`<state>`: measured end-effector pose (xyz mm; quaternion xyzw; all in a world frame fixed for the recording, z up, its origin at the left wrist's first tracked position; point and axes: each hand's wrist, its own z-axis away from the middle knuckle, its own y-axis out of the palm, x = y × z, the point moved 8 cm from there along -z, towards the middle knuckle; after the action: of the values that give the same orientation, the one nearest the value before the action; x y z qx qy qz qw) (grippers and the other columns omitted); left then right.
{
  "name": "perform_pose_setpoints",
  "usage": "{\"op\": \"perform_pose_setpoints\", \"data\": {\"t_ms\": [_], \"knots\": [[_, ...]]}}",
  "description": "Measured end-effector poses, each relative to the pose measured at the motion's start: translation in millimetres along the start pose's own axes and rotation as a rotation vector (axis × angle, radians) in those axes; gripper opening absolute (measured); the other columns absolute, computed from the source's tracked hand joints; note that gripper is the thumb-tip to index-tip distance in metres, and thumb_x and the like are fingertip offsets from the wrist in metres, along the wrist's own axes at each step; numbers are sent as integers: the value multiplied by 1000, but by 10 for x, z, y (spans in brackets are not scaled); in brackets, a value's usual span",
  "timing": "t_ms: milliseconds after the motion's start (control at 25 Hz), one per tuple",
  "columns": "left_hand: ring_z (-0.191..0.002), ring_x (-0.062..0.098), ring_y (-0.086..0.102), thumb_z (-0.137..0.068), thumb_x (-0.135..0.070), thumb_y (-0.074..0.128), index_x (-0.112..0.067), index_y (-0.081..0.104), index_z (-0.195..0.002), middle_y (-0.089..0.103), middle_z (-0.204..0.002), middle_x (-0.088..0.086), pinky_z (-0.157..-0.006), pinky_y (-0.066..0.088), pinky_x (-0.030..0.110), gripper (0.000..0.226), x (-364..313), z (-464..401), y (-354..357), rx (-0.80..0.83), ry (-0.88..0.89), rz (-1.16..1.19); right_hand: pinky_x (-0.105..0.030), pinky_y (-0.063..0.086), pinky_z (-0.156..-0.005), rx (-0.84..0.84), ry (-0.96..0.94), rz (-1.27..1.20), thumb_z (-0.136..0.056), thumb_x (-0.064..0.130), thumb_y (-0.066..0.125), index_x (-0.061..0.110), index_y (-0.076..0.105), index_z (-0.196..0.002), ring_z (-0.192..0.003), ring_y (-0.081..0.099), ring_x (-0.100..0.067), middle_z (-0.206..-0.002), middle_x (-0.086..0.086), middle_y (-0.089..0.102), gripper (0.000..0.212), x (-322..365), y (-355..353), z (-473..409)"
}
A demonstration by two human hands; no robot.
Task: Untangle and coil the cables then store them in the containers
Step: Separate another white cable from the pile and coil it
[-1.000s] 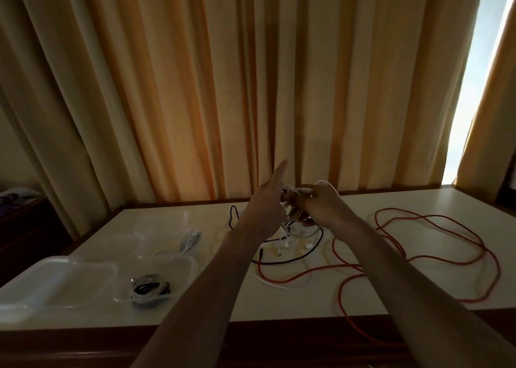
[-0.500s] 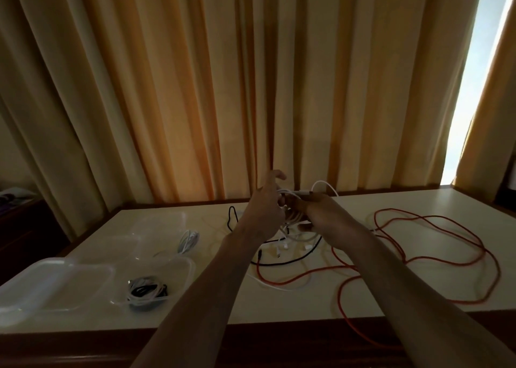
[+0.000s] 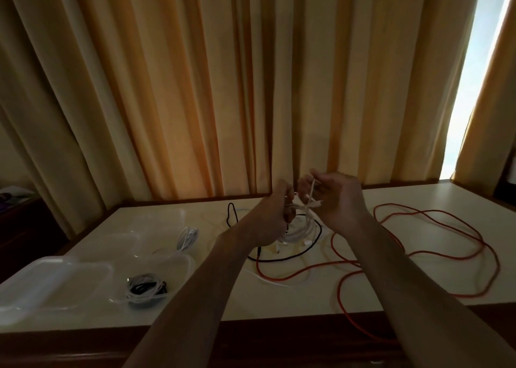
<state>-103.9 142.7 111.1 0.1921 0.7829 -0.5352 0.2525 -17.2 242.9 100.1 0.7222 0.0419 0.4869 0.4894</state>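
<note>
Above the middle of the desk (image 3: 418,289), both hands raised close together, just apart, over the tangle. Left hand (image 3: 272,214) with fingers curled round the bundled loops of the white cable (image 3: 300,225), gripping the coil near its top; coil hanging down from that grip toward the desk, lower end near or on the surface, cannot tell which. Right hand (image 3: 336,197) palm turned inward, fingers bent, pinching a loose strand of the same white cable, the strand running up across the palm and out past the fingertips. Below the hands, black cable (image 3: 282,260) lying in a loose curve on the desk, one end looping up toward the curtain (image 3: 195,88). Right of centre, red cable (image 3: 446,222) sprawled in wide loops over the desk, one run crossing under the right forearm and dropping over the near edge. At left, clear containers: nearest-left container (image 3: 42,281) lying shallow and pale, lid or box cannot tell; beside it a second container (image 3: 178,264) holding a coiled bundle (image 3: 146,286) of black and white cable. Farther back, a small white coil (image 3: 187,238) lying at the edge of a third container (image 3: 120,242), inside or just beside it unclear in the dim light.
</note>
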Motion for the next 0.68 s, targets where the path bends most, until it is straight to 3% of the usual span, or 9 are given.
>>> {"op": "perform_pose_setpoints", "data": {"t_ms": [120,240,320,400,480,600,680], "knots": [[-66,16,45,-82,19,52,-13,36,-117,48,-74,6,-59,38,35,50,52,-14,43,68,-25,-44,-29,47,-57,-93,-78,347,-100,5,57,5,62,-122,-74,69,-18,-93,-9,76,23,103,-65,3],[-69,22,54,-85,16,53,-16,30,-130,57,-80,19,-54,42,27,59,57,-1,-33,59,-66,-49,-35,53,-73,13,-138,778,-98,5,62,9,70,-117,-85,74,-18,-100,-8,80,21,119,56,70],[-71,22,58,-87,16,54,-16,26,-137,61,-88,26,-52,43,20,66,70,-9,-116,21,-79,-37,-36,58,-85,88,-166,884,-93,0,68,8,78,-104,-91,75,-17,-94,-3,80,17,135,117,102],[-73,23,62,-88,15,56,-23,22,-134,66,-99,29,-55,49,23,68,78,-31,-183,-7,-79,-10,-29,59,-90,151,-167,995,-86,0,76,9,82,-97,-96,76,-16,-91,0,80,16,139,165,105],[-74,17,65,-88,15,58,-35,21,-126,67,-99,25,-60,53,28,73,85,-57,-218,2,-88,24,-21,58,-83,189,-128,1144,-83,3,80,15,84,-95,-98,76,-13,-96,0,81,18,103,192,103],[-68,4,65,-89,17,57,-32,22,-128,67,-92,12,-59,51,21,72,46,-47,-225,64,-89,77,-20,58,-78,174,-61,1243,-83,2,81,19,85,-94,-96,76,-12,-99,0,81,20,103,166,95],[-70,8,67,-98,5,58,-29,25,-133,71,-97,17,-62,55,22,59,62,-17,-257,49,-128,187,-20,59,-75,173,-20,1202,-82,-1,81,13,85,-94,-96,76,-14,-101,-4,80,18,104,154,107]]}}
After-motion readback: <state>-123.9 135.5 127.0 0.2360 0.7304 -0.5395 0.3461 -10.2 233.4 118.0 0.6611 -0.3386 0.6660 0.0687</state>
